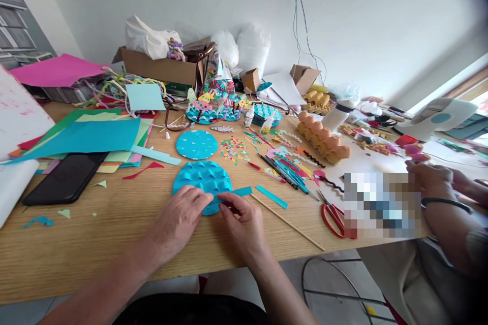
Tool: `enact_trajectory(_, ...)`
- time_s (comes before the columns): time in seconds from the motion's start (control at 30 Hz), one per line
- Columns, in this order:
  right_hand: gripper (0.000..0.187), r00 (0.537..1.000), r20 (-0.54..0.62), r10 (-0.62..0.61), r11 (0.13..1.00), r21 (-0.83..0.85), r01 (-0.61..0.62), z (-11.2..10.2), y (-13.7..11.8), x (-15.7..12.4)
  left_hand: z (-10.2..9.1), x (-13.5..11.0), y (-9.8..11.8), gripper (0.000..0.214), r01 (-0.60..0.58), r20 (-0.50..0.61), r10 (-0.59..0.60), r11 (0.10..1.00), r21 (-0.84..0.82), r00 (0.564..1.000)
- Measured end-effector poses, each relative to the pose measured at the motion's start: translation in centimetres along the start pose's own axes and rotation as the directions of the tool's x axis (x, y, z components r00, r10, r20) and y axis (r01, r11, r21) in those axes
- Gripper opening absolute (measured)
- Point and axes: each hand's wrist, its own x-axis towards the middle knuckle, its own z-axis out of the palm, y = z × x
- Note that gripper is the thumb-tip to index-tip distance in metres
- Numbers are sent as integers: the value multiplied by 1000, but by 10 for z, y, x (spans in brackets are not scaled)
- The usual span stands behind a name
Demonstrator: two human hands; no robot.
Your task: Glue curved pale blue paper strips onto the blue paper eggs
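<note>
In front of me on the table lies a round blue paper disc [202,175] with rows of curled paper strips standing up from it. My left hand [185,213] rests over its near edge, fingers bent and pressed together at a blue paper strip. Close beside it, my right hand [244,221] pinches the same blue paper strip [242,191], whose free end sticks out to the right. The exact grip of the left fingertips is partly hidden. Another blue strip [271,197] lies to the right, near a thin wooden stick [290,222].
Behind is a flat blue disc [196,144] with small pale marks. Red-handled scissors [335,216], pens [280,170] and an egg carton [324,137] lie rightward. Coloured paper [84,134] and a black phone [66,180] are leftward. Another person's hands [434,183] work at right.
</note>
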Motion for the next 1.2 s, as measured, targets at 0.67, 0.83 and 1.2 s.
enact_trajectory(0.67, 20, 983, 31, -181, 916, -359, 180, -15, 0, 8, -4, 3, 2, 22, -17, 48, 15, 999, 42, 999)
enact_trajectory(0.83, 19, 981, 41, -187, 904, -383, 189, -15, 0, 9, -5, 3, 2, 21, -28, 56, 25, 998, 50, 998)
enact_trajectory(1.2, 20, 986, 54, -156, 922, -351, 165, -13, 2, 9, -2, 3, 1, 19, -24, 82, 20, 999, 48, 996)
